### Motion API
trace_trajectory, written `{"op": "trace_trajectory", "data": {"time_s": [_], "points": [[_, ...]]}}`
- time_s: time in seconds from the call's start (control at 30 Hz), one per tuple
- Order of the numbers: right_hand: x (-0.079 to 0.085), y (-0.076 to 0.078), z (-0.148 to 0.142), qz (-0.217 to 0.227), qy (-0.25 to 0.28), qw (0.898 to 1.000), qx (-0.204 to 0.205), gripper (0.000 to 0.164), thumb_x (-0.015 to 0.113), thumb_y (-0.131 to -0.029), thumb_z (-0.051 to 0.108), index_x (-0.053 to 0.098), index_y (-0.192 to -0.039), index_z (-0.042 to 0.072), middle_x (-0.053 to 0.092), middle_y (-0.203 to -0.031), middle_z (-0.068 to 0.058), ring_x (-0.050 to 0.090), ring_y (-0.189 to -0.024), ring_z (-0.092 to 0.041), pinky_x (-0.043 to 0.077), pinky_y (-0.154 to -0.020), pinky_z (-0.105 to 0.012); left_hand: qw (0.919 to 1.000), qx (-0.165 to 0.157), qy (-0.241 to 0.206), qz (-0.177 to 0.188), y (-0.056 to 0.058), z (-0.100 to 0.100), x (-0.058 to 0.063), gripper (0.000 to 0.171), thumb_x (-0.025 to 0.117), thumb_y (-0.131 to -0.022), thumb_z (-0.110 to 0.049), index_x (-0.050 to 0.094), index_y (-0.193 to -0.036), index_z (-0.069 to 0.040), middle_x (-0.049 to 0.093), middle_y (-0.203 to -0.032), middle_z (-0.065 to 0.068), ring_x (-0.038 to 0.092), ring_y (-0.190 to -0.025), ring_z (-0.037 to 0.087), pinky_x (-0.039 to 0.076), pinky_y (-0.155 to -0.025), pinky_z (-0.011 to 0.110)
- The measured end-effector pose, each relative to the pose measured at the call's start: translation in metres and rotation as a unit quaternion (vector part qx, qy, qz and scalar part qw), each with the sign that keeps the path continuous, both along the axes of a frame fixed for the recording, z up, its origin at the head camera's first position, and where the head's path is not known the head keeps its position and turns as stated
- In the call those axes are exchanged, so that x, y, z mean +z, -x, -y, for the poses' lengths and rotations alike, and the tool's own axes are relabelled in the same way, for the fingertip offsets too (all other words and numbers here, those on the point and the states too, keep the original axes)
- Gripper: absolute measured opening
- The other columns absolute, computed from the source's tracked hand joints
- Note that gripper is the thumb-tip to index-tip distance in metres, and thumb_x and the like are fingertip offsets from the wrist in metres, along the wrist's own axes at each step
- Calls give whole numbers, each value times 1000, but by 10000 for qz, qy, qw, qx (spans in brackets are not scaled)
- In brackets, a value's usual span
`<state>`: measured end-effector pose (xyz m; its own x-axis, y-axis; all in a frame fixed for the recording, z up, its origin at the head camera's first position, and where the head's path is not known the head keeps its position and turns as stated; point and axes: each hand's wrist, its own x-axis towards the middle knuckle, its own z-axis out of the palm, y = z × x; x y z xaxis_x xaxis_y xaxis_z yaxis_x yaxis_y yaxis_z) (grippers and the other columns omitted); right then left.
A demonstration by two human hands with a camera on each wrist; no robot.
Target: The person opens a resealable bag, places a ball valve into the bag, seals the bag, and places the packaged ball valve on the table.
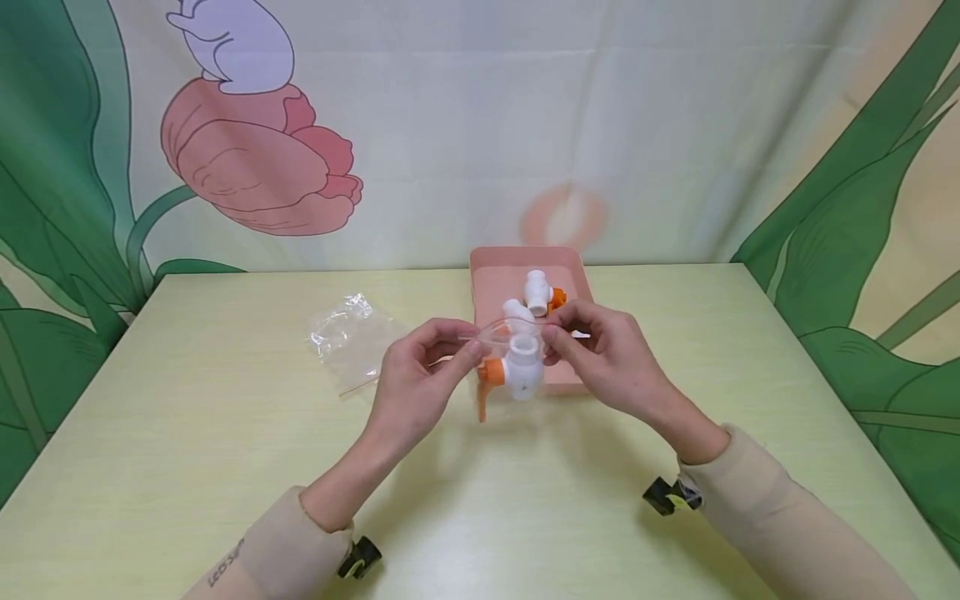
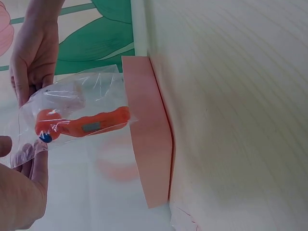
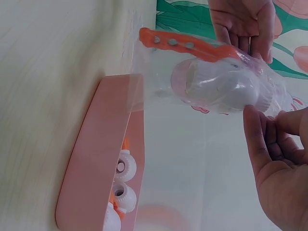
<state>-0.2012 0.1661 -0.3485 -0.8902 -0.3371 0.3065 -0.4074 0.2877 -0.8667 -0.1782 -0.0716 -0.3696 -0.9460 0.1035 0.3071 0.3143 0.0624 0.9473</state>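
A white plastic ball valve (image 1: 522,371) with an orange lever handle (image 2: 96,124) sits inside a clear plastic bag (image 3: 154,82). The bag hangs in the air between both hands, overlapping the near part of the pink tray in the head view. My left hand (image 1: 416,383) pinches the bag's upper edge on one side, thumb against fingers. On the opposite side, my right hand (image 1: 615,358) pinches the same edge. Between them the bag's mouth is spread apart, with the valve just below it. In the right wrist view the orange handle points toward the bag's bottom.
Behind the hands stands the pink tray (image 1: 487,265), holding several more white valves (image 1: 536,292) with orange handles. A second clear bag (image 1: 352,346) lies flat on the table (image 1: 187,433) to the left. A printed curtain (image 1: 450,150) hangs along the table's far edge.
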Motion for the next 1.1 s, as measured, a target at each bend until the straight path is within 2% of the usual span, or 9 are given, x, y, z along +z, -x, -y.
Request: {"op": "trace_trajectory", "data": {"time_s": [0.2,0.5,0.7,0.83,0.97,1.1], "points": [[-1,0,1,-19,146,9999,44,7,67,-98,0,66,-103,-5,65,-96,-16,70,-80,-26,61,-75,-34,10000,-34,31,23,0,-1,-1,10,75,-95,-8,76,-103,-4,75,-98,5,71,-91,21,58,-84,32],[-2,0,-2,139,260,9995,91,7,67,-98,0,65,-103,-3,65,-99,-16,70,-81,-27,61,-76,-37,9994,-12,276,-225,-4,-2,1,4,77,-93,-8,77,-97,-5,75,-89,3,69,-80,25,54,-69,25],[-4,-1,-4,264,337,9987,292,7,66,-99,0,64,-105,-3,63,-102,-16,69,-84,-32,61,-77,-40,9985,-18,355,-418,-5,-3,3,4,77,-92,-7,78,-95,-5,75,-87,2,69,-77,20,55,-68,27],[-7,-1,-4,295,337,9977,510,15,69,-97,1,66,-111,-2,64,-107,-14,66,-91,-32,60,-79,-38,9981,-47,348,-510,-5,-3,3,3,77,-93,-6,77,-95,-4,74,-87,3,68,-76,20,56,-68,27],[-9,-1,-4,129,250,9978,592,19,74,-94,3,72,-113,1,66,-108,-9,64,-95,-27,60,-81,-36,9978,-46,329,-572,-5,-3,3,3,76,-93,-4,76,-96,-3,74,-87,4,68,-77,20,56,-69,26],[-11,-1,-3,-80,338,9979,539,14,76,-93,2,76,-106,3,68,-101,-7,66,-87,-27,60,-77,-34,9976,-9,353,-595,-5,-4,4,4,75,-94,-3,75,-97,-3,74,-89,5,69,-79,20,58,-74,28]]}}
